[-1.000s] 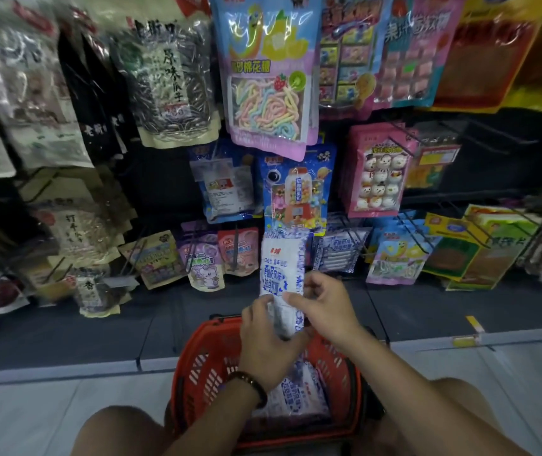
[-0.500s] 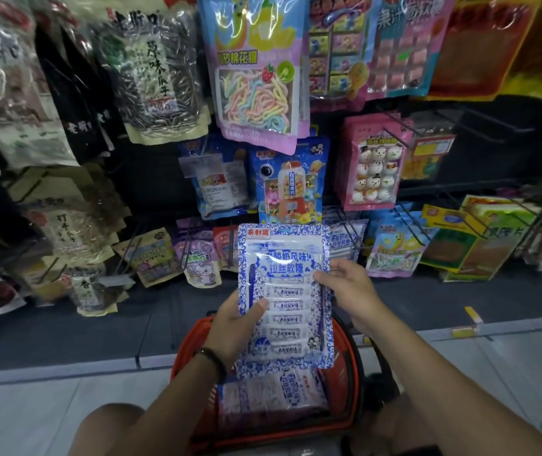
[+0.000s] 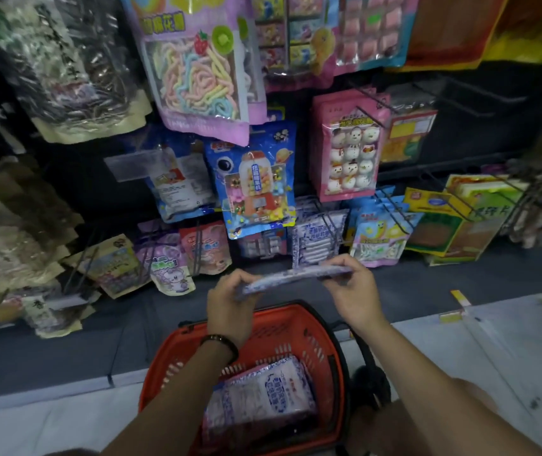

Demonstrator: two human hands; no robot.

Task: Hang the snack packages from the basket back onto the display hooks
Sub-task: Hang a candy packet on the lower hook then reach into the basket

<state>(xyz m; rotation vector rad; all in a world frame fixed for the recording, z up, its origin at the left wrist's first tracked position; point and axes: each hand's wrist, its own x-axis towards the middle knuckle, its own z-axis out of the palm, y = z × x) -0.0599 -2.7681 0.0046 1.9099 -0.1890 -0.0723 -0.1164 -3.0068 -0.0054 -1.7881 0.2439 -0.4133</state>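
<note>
Blue-and-white candy package (image 3: 296,277), pinched flat between left hand (image 3: 230,304) and right hand (image 3: 353,291) mid-frame, likely needs threading onto the matching hook (image 3: 330,222) above.

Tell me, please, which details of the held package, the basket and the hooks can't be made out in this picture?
- Held package, head view: seen edge-on between left hand and right hand, so its front print and hang hole are hidden.
- Red basket: the left forearm covers part of the packages inside; their number is unclear.
- Matching packages on the hook: motion blur makes the text unreadable.
- Upper packages are cut off by the top edge.
</note>
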